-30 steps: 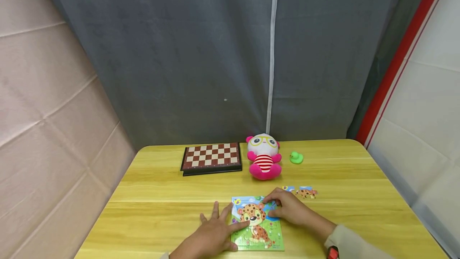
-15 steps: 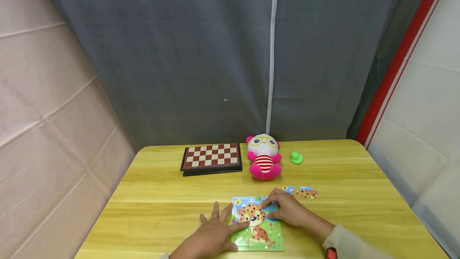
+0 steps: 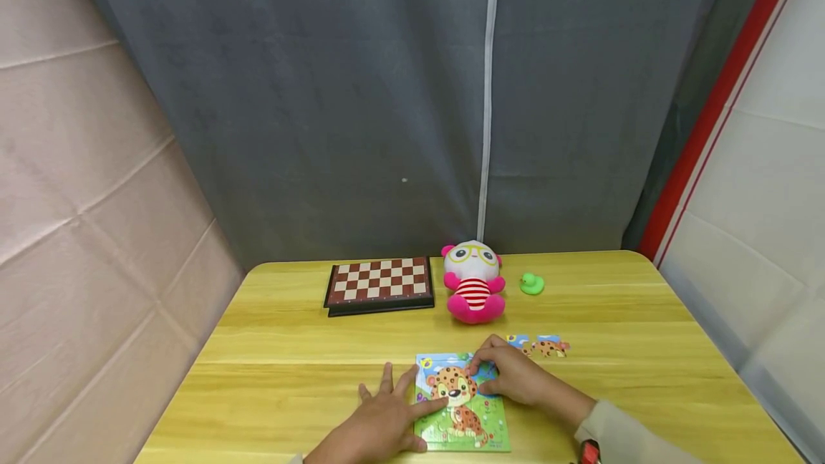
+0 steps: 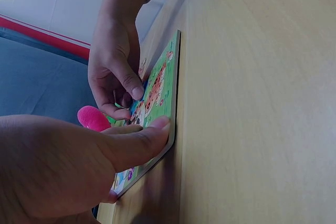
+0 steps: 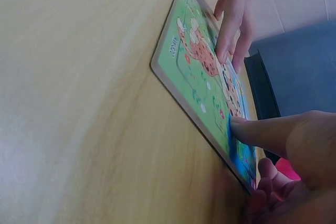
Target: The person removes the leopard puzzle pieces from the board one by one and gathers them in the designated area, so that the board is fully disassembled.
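Observation:
A jigsaw puzzle [image 3: 495,417] with a spotted leopard cub on green grass lies flat on the table. My left hand [image 3: 380,421] rests spread over its left side, the index finger pointing away and the thumb on the cub. In the left wrist view the left thumb [image 4: 149,135] presses near the board's edge. My right hand [image 3: 518,376] is at the upper right corner, thumb and index finger bent around a blue puzzle piece [image 5: 234,139]. The right thumb [image 5: 257,132] lies on the blue area in the right wrist view. Part of that piece is hidden by the fingers.
Loose puzzle pieces [image 3: 550,346] lie beyond the right hand. At the back of the table sit a checkered game board [image 3: 380,281], a pink and white plush toy [image 3: 473,288] and a green rubber duck [image 3: 531,283]. A grey curtain [image 3: 361,106] hangs behind.
My right hand and wrist have shifted very slightly left, fingers still at the puzzle's upper right corner. The left hand stays in place.

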### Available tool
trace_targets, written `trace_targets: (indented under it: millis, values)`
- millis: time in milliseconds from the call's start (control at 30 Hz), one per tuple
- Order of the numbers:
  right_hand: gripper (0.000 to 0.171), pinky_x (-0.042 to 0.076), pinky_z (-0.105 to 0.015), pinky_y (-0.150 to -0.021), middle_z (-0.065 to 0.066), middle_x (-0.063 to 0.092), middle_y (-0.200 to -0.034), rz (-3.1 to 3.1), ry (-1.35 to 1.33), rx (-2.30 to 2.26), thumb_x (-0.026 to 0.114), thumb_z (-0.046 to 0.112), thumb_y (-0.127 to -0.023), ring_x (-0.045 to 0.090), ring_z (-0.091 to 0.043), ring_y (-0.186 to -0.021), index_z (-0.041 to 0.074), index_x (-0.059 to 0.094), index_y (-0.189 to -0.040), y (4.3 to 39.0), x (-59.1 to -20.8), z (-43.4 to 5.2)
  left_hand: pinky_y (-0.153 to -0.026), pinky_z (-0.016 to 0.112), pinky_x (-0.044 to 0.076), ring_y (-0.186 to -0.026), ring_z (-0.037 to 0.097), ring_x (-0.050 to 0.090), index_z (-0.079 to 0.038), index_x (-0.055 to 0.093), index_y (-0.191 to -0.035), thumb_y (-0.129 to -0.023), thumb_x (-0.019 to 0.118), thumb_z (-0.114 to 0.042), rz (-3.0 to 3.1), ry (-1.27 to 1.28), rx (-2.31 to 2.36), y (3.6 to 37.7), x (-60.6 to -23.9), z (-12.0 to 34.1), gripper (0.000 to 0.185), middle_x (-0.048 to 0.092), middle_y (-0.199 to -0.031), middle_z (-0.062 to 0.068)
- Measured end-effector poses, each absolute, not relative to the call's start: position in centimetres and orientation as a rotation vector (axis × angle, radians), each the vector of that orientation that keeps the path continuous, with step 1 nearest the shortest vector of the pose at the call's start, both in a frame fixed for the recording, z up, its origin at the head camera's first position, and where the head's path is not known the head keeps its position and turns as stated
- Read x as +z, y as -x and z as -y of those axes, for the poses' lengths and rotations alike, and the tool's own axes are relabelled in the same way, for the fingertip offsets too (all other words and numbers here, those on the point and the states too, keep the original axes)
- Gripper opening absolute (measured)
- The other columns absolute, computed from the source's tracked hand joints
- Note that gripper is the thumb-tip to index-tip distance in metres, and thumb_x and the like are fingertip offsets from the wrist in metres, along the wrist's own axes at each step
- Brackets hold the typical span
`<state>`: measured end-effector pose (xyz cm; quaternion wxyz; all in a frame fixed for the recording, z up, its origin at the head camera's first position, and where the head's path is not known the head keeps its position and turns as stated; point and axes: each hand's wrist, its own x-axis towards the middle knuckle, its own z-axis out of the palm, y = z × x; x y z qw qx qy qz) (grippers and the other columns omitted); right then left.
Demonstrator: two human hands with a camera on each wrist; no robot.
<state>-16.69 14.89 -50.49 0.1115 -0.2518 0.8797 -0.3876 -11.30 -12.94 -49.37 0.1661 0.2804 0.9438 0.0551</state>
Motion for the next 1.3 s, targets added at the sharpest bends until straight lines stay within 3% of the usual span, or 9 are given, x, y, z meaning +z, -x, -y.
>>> trace_targets:
  millis: [300, 500, 733, 1033, 1300]
  values:
    - [0.02, 0.044, -0.035, -0.086, 0.002, 0.049, -0.104, -2.588, 0.704, -1.135, 0.081, 0.012, -0.079, 0.051, -0.018, -0.099, 0.023, 0.068, -0.089, 16.5, -50.1, -14.6, -0.081, 0.086, 0.029, -0.135, 0.065, 0.017, -0.065, 0.029, -0.139, -0.078, 0.061, -0.066, -2.682, -0.784, 0.152, 11.4, -49.3, 12.8, 0.069, 0.018, -0.162, 0.011]
    - [0.021, 0.044, -0.034, -0.084, 0.003, 0.051, -0.102, -2.592, 0.716, -1.156, 0.08, 0.012, -0.079, 0.052, -0.019, -0.098, 0.022, 0.066, -0.091, 16.4, -50.3, -14.7, -0.08, 0.086, 0.029, -0.134, 0.065, 0.017, -0.065, 0.03, -0.139, -0.078, 0.062, -0.065, -2.681, -0.793, 0.163, 11.4, -49.4, 12.9, 0.069, 0.018, -0.161, 0.012]
    - [0.043, 0.048, -0.049, -0.092, 0.0, 0.055, -0.109, -2.649, 0.696, -1.185, 0.083, 0.015, -0.076, 0.056, -0.024, -0.109, 0.018, 0.056, -0.109, 16.3, -50.4, -14.7, -0.08, 0.087, 0.029, -0.134, 0.065, 0.016, -0.065, 0.03, -0.14, -0.079, 0.062, -0.065, -2.683, -0.803, 0.181, 11.4, -49.5, 13.0, 0.069, 0.019, -0.161, 0.012]
    - [0.043, 0.05, -0.031, -0.083, 0.005, 0.054, -0.106, -2.733, 0.655, -1.184, 0.083, 0.015, -0.077, 0.053, -0.014, -0.096, 0.019, 0.061, -0.113, 15.9, -50.7, -14.7, -0.08, 0.086, 0.03, -0.134, 0.064, 0.018, -0.066, 0.029, -0.139, -0.079, 0.062, -0.064, -2.692, -0.81, 0.169, 11.4, -49.5, 13.0, 0.069, 0.02, -0.161, 0.013]
    - [0.039, 0.045, -0.027, -0.075, 0.007, 0.054, -0.096, -2.749, 0.599, -1.171, 0.081, 0.016, -0.079, 0.05, -0.013, -0.088, 0.024, 0.061, -0.112, 15.5, -50.7, -14.7, -0.081, 0.087, 0.028, -0.134, 0.065, 0.017, -0.066, 0.029, -0.139, -0.079, 0.062, -0.064, -2.697, -0.795, 0.178, 11.3, -49.5, 13.0, 0.069, 0.019, -0.161, 0.012]
